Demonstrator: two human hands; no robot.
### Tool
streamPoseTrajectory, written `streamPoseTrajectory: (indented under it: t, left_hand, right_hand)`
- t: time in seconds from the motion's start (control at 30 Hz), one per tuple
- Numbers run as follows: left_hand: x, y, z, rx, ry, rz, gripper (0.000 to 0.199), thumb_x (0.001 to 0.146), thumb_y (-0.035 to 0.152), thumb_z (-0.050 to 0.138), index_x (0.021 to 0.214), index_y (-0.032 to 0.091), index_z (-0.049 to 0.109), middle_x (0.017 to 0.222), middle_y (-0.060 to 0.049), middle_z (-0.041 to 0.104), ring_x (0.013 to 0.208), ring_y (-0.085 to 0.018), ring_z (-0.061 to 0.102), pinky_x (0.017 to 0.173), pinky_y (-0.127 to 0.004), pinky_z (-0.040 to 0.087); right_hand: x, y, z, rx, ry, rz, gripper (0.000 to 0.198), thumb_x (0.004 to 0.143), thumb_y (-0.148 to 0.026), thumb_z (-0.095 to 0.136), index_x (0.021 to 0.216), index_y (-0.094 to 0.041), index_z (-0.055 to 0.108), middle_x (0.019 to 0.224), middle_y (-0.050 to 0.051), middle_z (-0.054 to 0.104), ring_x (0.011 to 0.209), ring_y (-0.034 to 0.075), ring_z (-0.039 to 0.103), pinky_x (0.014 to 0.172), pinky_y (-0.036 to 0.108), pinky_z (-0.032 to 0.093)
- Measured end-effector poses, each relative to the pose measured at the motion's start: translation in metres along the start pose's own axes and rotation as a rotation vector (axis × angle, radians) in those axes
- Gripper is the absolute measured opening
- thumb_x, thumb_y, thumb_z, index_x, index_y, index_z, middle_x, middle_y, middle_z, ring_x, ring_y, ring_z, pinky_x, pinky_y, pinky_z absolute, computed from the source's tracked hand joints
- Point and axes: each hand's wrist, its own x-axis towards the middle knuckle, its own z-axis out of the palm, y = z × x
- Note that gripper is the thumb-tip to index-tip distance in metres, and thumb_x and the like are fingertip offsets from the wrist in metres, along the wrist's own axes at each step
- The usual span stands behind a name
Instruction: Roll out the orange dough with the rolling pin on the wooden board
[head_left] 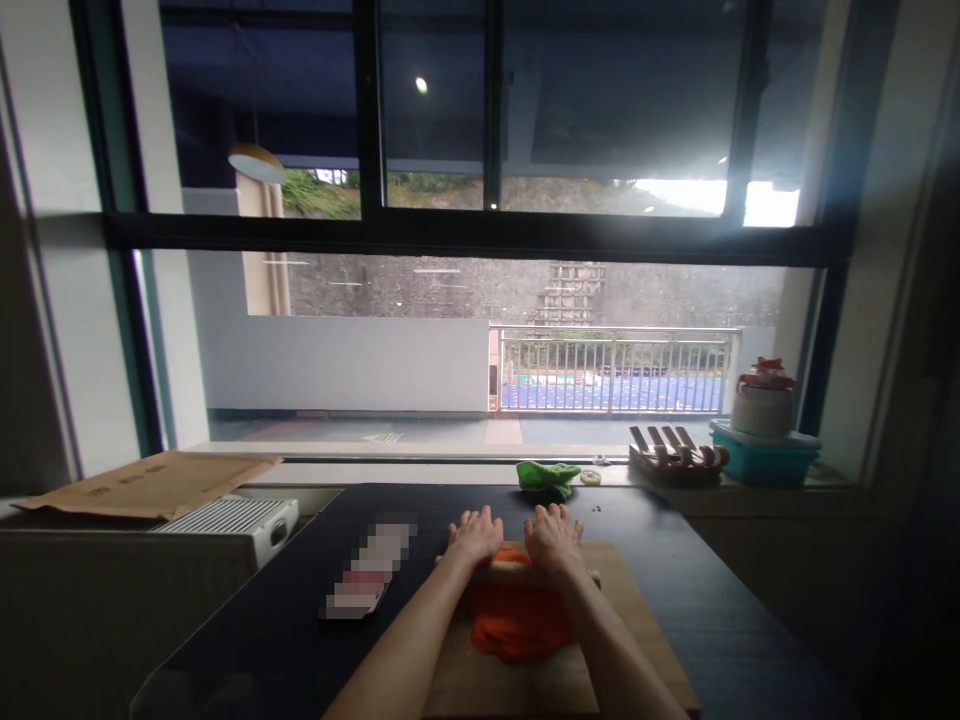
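Note:
My left hand (pixel 475 532) and my right hand (pixel 555 535) lie side by side over a pale wooden rolling pin (pixel 514 573). Their fingers stretch forward, somewhat spread, and the palms rest on the pin near its two ends. Beneath the pin is a soft, bright orange sheet (pixel 521 622) with uneven edges; whether it is dough or cloth I cannot tell. Part of it shows beyond the pin between my hands, and more lies on the near side. It rests on a wooden board (pixel 637 640), partly covered by my forearms.
A blurred-out flat object (pixel 371 570) lies left on the dark table (pixel 255 640). At the far edge are a green cloth (pixel 547 477) and a tape roll (pixel 591 478). A brown slatted rack (pixel 675 455) and a teal box (pixel 765 455) stand on the right sill. Left is a cardboard sheet (pixel 150 482).

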Motion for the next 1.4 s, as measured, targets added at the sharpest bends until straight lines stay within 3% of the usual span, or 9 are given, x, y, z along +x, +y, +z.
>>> streamPoseTrajectory:
  t: [0.13,0.27,0.4,0.57,0.7,0.87,1.03,1.23,1.4]
  left_hand:
    - [-0.023,0.001,-0.001,-0.041,0.026,-0.025,0.046,0.088,0.043,0.052,0.128,0.02,0.046,0.136,-0.01,0.045,0.122,-0.027,0.045,0.101,-0.055,0.035]
    - [-0.052,-0.001,-0.004,-0.055,-0.039,-0.014,0.055,0.093,0.05,0.031,0.139,0.019,0.034,0.147,-0.01,0.035,0.137,-0.027,0.025,0.11,-0.056,0.016]
    - [-0.069,-0.005,-0.005,-0.052,-0.094,-0.002,0.062,0.093,0.051,0.017,0.144,0.018,0.024,0.152,-0.01,0.025,0.141,-0.025,0.014,0.112,-0.054,0.008]
    - [-0.054,-0.002,-0.004,-0.056,-0.095,-0.012,0.061,0.093,0.053,0.025,0.142,0.018,0.027,0.151,-0.011,0.027,0.14,-0.028,0.017,0.111,-0.057,0.009]
    - [-0.025,0.001,-0.001,-0.053,-0.064,-0.019,0.055,0.089,0.05,0.047,0.135,0.021,0.039,0.146,-0.01,0.034,0.133,-0.03,0.031,0.108,-0.059,0.02]
    - [-0.007,0.0,0.004,-0.034,-0.076,-0.009,0.047,0.088,0.042,0.053,0.129,0.02,0.045,0.139,-0.01,0.042,0.125,-0.029,0.041,0.102,-0.057,0.032]
    - [-0.032,-0.002,0.002,-0.028,-0.119,0.044,0.053,0.089,0.048,0.048,0.133,0.021,0.041,0.144,-0.01,0.037,0.131,-0.03,0.035,0.107,-0.059,0.023]
    - [-0.088,-0.008,-0.006,-0.016,-0.104,0.098,0.06,0.092,0.048,0.016,0.143,0.018,0.027,0.152,-0.008,0.026,0.141,-0.025,0.013,0.113,-0.053,0.005]
    - [-0.091,-0.007,-0.006,-0.023,-0.097,0.087,0.061,0.092,0.049,0.016,0.142,0.017,0.03,0.151,-0.009,0.026,0.141,-0.026,0.013,0.113,-0.053,0.006]
  right_hand:
    - [-0.024,0.001,-0.002,0.019,-0.015,0.019,0.043,0.089,-0.033,0.032,0.122,-0.017,0.055,0.132,0.015,0.05,0.128,0.032,0.036,0.099,0.053,0.028]
    - [-0.061,-0.004,-0.005,0.01,0.038,-0.008,0.044,0.09,-0.033,0.031,0.123,-0.018,0.055,0.137,0.012,0.046,0.134,0.03,0.026,0.106,0.049,0.016]
    - [-0.08,-0.007,-0.007,-0.006,0.048,-0.034,0.045,0.09,-0.033,0.031,0.127,-0.018,0.052,0.139,0.01,0.044,0.137,0.028,0.02,0.109,0.046,0.008]
    - [-0.059,-0.003,-0.009,-0.007,-0.036,-0.027,0.041,0.091,-0.033,0.03,0.119,-0.021,0.057,0.133,0.011,0.05,0.134,0.029,0.027,0.105,0.05,0.017]
    - [-0.027,0.002,-0.007,-0.007,-0.086,-0.021,0.038,0.09,-0.034,0.032,0.112,-0.02,0.06,0.126,0.013,0.055,0.128,0.03,0.036,0.1,0.053,0.027]
    - [-0.012,0.006,-0.007,-0.018,-0.106,-0.004,0.039,0.091,-0.031,0.029,0.112,-0.018,0.059,0.122,0.015,0.057,0.123,0.03,0.042,0.096,0.052,0.032]
    - [-0.045,0.003,-0.01,-0.04,-0.074,-0.042,0.041,0.091,-0.03,0.029,0.116,-0.018,0.058,0.13,0.014,0.052,0.13,0.031,0.033,0.102,0.051,0.024]
    - [-0.101,-0.002,-0.014,-0.069,0.023,-0.118,0.043,0.092,-0.03,0.026,0.119,-0.016,0.057,0.14,0.012,0.043,0.137,0.029,0.018,0.108,0.048,0.009]
    - [-0.102,-0.001,-0.017,-0.08,0.019,-0.138,0.044,0.093,-0.032,0.024,0.117,-0.017,0.058,0.138,0.011,0.046,0.136,0.029,0.021,0.108,0.047,0.011]
